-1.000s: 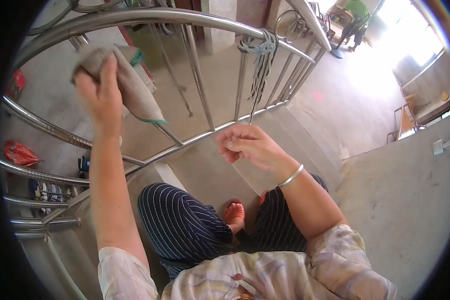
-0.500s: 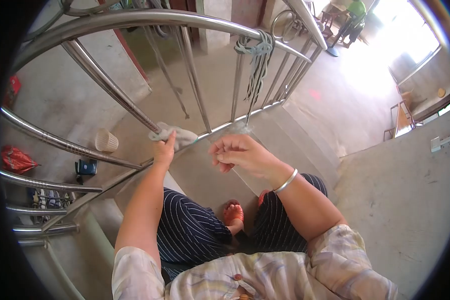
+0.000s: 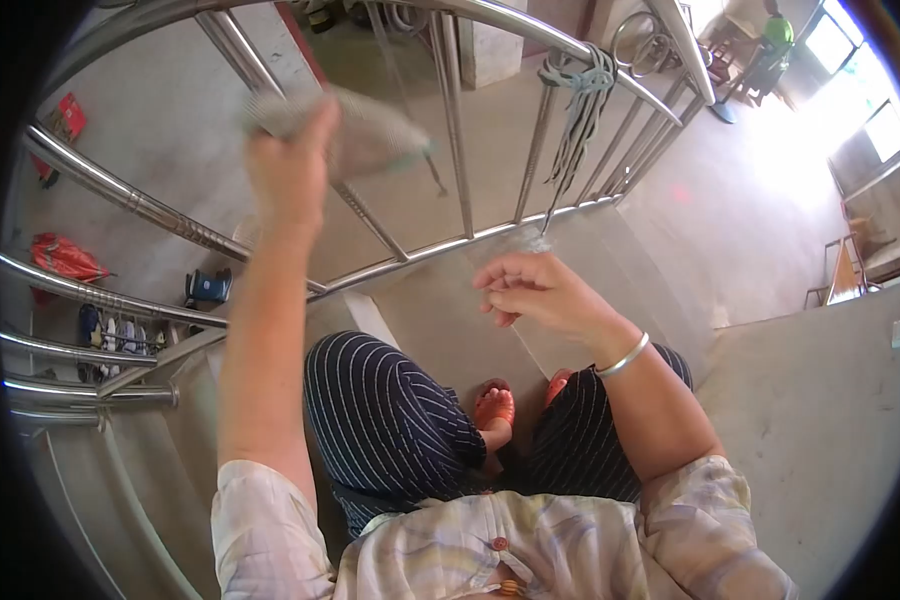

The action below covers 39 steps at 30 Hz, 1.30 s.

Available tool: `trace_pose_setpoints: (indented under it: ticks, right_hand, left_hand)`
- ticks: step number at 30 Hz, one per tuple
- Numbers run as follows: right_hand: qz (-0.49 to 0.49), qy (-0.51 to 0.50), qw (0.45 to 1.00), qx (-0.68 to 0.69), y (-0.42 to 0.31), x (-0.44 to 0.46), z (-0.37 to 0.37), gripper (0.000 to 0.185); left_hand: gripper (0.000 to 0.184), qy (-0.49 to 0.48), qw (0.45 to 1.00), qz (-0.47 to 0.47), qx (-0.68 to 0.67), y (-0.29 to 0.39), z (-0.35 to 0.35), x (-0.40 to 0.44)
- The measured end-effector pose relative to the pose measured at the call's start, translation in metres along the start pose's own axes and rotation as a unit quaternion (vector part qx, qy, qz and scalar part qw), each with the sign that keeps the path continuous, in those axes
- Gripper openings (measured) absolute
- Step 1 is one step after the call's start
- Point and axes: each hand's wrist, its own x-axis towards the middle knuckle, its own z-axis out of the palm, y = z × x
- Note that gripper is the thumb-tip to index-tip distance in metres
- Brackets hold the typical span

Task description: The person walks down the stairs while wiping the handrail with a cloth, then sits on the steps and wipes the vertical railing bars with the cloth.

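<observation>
My left hand (image 3: 288,185) is closed on a pale grey cloth (image 3: 375,140), both smeared by motion. The cloth is against a slanting steel baluster (image 3: 242,55) of the stair railing, and part of it hangs out to the right. Whether it wraps fully round the bar cannot be seen. My right hand (image 3: 535,290), with a silver bangle (image 3: 625,355) at the wrist, hovers over the steps with loosely bent fingers and nothing visible in them. Beyond it, grey cords (image 3: 580,95) are knotted on the curved steel handrail (image 3: 505,15).
Concrete steps (image 3: 440,290) lie under my sandalled feet, bordered by the railing's bottom bar (image 3: 440,245). A plastered wall (image 3: 800,400) rises on the right. Below, beyond the bars, are a red bag (image 3: 65,258), a shoe rack (image 3: 120,335) and a person in green (image 3: 778,35).
My left hand and the cloth have moved up the baluster from near its foot. The view has shifted, and my right hand keeps its loosely bent shape.
</observation>
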Motion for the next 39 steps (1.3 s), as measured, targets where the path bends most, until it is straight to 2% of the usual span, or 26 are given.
trace_pose_setpoints:
  ticks: [2,3,5,7,9,10,11,13,14,16,17,19,20,23,25,27,29,30,31,33,35,36,38,39]
  right_hand:
    - [-0.004,-0.011,1.000,0.001,0.001,0.003,0.003,0.021]
    - [-0.009,-0.013,1.000,-0.001,0.001,0.002,0.002,0.020]
    - [-0.012,-0.003,1.000,0.003,0.002,0.004,0.005,0.021]
    - [-0.011,0.013,1.000,0.011,0.000,0.004,0.006,0.022]
    - [-0.013,0.000,1.000,-0.008,0.000,0.005,0.009,0.021]
    - [-0.011,0.001,1.000,-0.004,0.003,0.005,0.009,0.021]
    - [-0.013,-0.003,1.000,-0.022,0.006,0.008,0.009,0.021]
    - [-0.018,-0.014,0.999,-0.036,0.011,0.009,0.009,0.022]
    - [-0.021,-0.015,0.999,-0.043,0.012,0.008,0.008,0.022]
    - [-0.033,-0.013,0.998,-0.051,0.009,0.007,0.006,0.022]
    - [-0.020,-0.006,0.998,-0.052,0.007,0.008,0.007,0.022]
    - [-0.010,-0.007,0.998,-0.058,0.008,0.008,0.005,0.022]
    - [-0.011,-0.003,0.999,-0.050,0.011,0.009,0.004,0.022]
    - [-0.021,0.001,0.998,-0.060,0.009,0.007,0.001,0.022]
    - [-0.032,-0.001,0.997,-0.076,0.007,0.005,-0.001,0.022]
    - [-0.027,0.002,0.996,-0.088,0.007,0.003,-0.001,0.022]
    - [-0.032,-0.004,0.996,-0.078,0.006,0.002,-0.001,0.022]
    - [-0.040,-0.005,0.996,-0.074,0.006,0.002,-0.001,0.022]
    - [-0.041,-0.006,0.996,-0.076,0.006,0.003,-0.002,0.022]
    - [-0.054,0.001,0.996,-0.074,0.010,0.004,-0.002,0.022]
    - [-0.060,0.006,0.994,-0.087,0.008,0.003,-0.002,0.022]
    - [-0.067,0.007,0.993,-0.101,0.006,0.002,-0.002,0.022]
    - [-0.067,-0.005,0.989,-0.130,0.002,-0.001,-0.002,0.021]
    - [-0.070,-0.017,0.984,-0.164,-0.001,-0.002,-0.003,0.021]
  left_hand:
    - [0.020,0.032,0.991,0.091,-0.094,0.025,-0.002,0.034]
    - [0.020,0.029,0.990,0.092,-0.100,0.023,-0.002,0.036]
    - [0.023,0.074,0.981,0.172,-0.043,0.013,0.009,0.035]
    - [0.027,0.037,0.993,0.109,0.032,-0.025,0.013,0.007]
    - [0.029,0.039,0.989,0.063,0.128,-0.064,0.023,-0.042]
    - [0.030,-0.045,0.990,0.001,0.137,-0.108,0.017,-0.066]
    - [0.031,-0.095,0.978,0.004,0.185,-0.139,0.015,-0.090]
    - [0.031,-0.256,0.944,-0.059,0.201,-0.195,0.004,-0.112]
    - [0.031,-0.255,0.943,-0.058,0.207,-0.210,0.000,-0.117]
    - [0.031,-0.324,0.926,-0.171,0.086,-0.218,-0.002,-0.112]
    - [0.031,-0.323,0.927,-0.169,0.089,-0.221,-0.005,-0.115]
    - [0.030,-0.313,0.880,-0.342,0.101,-0.210,-0.002,-0.125]
    - [0.030,-0.308,0.882,-0.341,0.105,-0.204,0.000,-0.128]
    - [0.029,-0.269,0.897,-0.278,0.215,-0.175,0.011,-0.123]
    - [0.029,-0.279,0.895,-0.285,0.202,-0.166,0.009,-0.112]
    - [0.029,-0.361,0.886,-0.255,0.140,-0.132,0.006,-0.108]
    - [0.026,-0.285,0.928,-0.231,0.072,-0.067,0.024,-0.086]
    - [0.024,-0.282,0.956,-0.034,0.079,-0.067,0.032,-0.070]
    - [0.023,-0.267,0.945,0.169,0.081,-0.066,0.043,-0.049]
    - [0.022,-0.235,0.948,0.201,0.075,-0.021,0.070,-0.006]
    - [0.025,-0.229,0.955,0.133,0.132,0.000,0.091,0.016]
    - [0.025,-0.233,0.955,0.131,0.131,0.002,0.102,0.020]
    - [0.023,-0.147,0.982,0.024,-0.120,0.001,0.117,0.022]
    - [0.023,-0.147,0.982,0.021,-0.119,-0.013,0.119,0.017]
